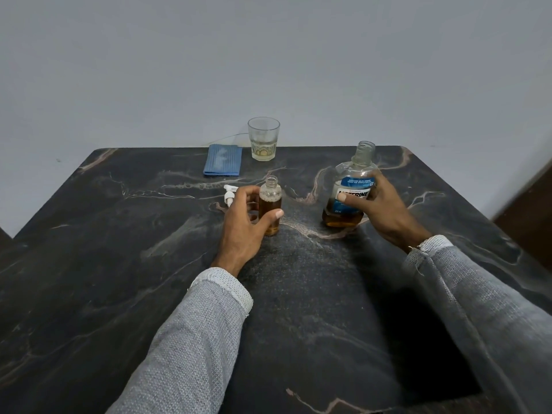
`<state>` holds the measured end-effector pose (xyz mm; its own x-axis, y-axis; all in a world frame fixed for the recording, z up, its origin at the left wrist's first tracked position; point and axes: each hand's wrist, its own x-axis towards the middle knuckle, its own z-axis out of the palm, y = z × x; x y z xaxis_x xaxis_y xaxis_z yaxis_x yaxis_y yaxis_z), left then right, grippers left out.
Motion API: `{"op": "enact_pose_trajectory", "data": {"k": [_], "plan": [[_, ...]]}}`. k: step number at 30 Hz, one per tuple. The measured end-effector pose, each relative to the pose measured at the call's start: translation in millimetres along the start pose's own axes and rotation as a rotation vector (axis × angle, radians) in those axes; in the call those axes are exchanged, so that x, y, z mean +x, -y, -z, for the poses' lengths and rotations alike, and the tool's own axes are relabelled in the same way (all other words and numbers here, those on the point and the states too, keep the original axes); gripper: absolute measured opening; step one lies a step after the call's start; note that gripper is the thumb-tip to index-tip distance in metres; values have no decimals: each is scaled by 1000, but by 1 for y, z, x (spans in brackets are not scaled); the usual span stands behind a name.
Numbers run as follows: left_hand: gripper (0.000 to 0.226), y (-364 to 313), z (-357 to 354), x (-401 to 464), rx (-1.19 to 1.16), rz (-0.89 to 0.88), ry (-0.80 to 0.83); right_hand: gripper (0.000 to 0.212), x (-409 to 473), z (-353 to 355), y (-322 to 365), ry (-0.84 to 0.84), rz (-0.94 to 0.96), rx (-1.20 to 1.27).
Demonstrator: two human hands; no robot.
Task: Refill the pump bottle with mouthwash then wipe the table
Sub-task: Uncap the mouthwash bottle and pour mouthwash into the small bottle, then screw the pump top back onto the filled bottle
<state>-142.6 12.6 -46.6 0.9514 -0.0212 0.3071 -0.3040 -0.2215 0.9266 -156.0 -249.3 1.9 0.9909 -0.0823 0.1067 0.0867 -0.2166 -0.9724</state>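
Note:
A small clear pump bottle [270, 201] stands upright and uncapped on the dark marble table [149, 264], holding amber liquid to near its shoulder. My left hand [243, 225] curls round its lower half. Its white pump head [230, 196] lies on the table just left of the hand. To the right stands the large mouthwash bottle [349, 186], open-necked, blue-labelled, with amber liquid in its bottom part. My right hand [380, 209] grips it from the right side. A folded blue cloth [222, 160] lies near the far edge.
A glass tumbler [263, 138] with a little pale liquid stands at the far edge beside the cloth. A grey wall rises directly behind the table. Dark brown furniture [531, 204] shows at the far right.

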Motion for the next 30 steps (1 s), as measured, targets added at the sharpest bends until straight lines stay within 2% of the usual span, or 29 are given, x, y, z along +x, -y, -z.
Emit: {"op": "enact_pose_trajectory", "data": {"k": [10, 12, 16, 19, 21, 24, 26, 30], "plan": [[50, 0, 0, -1, -6, 1, 2, 84, -4, 4, -11, -10, -4, 12], [50, 0, 0, -1, -10, -1, 0, 87, -11, 1, -12, -105, 17, -21], [50, 0, 0, -1, -16, 1, 4, 71, -35, -13, -16, -395, 83, -245], [50, 0, 0, -1, -15, -7, 6, 60, -54, -23, -19, -482, 142, -354], [49, 0, 1, -2, -21, -12, 7, 49, -65, -33, -19, -471, 169, -385], [44, -1, 2, -3, -20, -1, 5, 36, -72, -55, -22, -345, 203, -414], [38, -3, 3, -4, -19, 12, -7, 38, -70, -74, -23, -237, 214, -436], [29, -4, 9, -2, 51, -14, -110, 57, -52, -108, -22, -122, 228, -437]]}}
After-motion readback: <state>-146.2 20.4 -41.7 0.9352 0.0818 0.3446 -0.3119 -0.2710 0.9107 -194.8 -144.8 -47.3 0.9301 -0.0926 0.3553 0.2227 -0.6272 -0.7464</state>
